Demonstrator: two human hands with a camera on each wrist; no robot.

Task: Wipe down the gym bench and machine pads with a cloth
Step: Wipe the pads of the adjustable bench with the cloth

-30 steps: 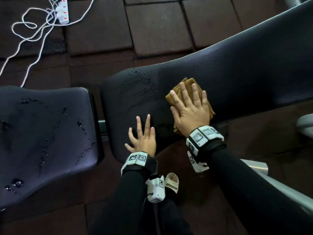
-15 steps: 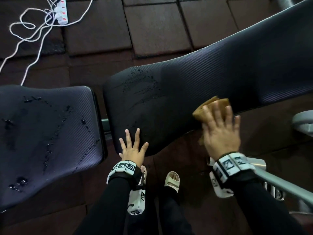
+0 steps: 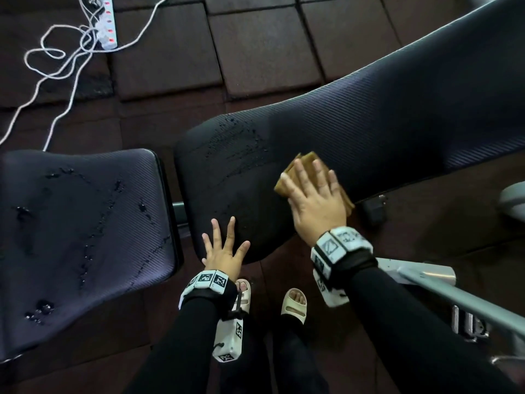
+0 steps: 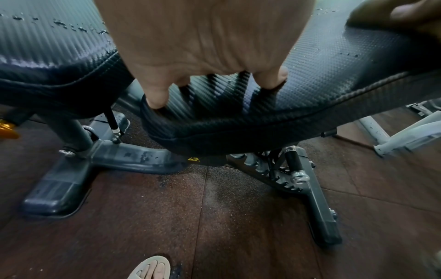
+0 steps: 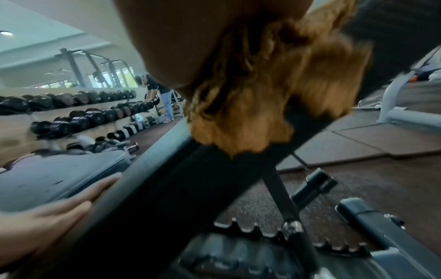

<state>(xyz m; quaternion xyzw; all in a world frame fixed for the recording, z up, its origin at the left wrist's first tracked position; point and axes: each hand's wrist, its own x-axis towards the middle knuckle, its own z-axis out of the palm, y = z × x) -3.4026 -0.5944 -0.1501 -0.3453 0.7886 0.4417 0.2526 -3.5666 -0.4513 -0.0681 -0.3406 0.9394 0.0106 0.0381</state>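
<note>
A long black back pad [image 3: 383, 123] slants from the centre to the upper right, with water droplets near its lower left end. My right hand [image 3: 315, 194] lies flat with straight fingers on a folded tan cloth [image 3: 306, 160], pressing it onto the pad's near edge; in the right wrist view the cloth [image 5: 269, 90] hangs over that edge. My left hand [image 3: 224, 248] rests spread on the pad's lower end, fingertips [image 4: 155, 100] on the pad [image 4: 310, 75]. The seat pad [image 3: 79, 223] at left is dotted with droplets.
A white power strip [image 3: 106, 21] with tangled white cable lies on dark floor tiles at top left. The bench's grey frame [image 4: 119, 156] and adjustment ladder sit under the pads. A grey metal bar [image 3: 454, 297] runs at lower right. My sandalled feet [image 3: 294, 305] stand below.
My right hand slid the cloth from mid-pad down and right to the near edge, then back left and up onto the pad. The left hand shifted slightly down the pad's lower end.
</note>
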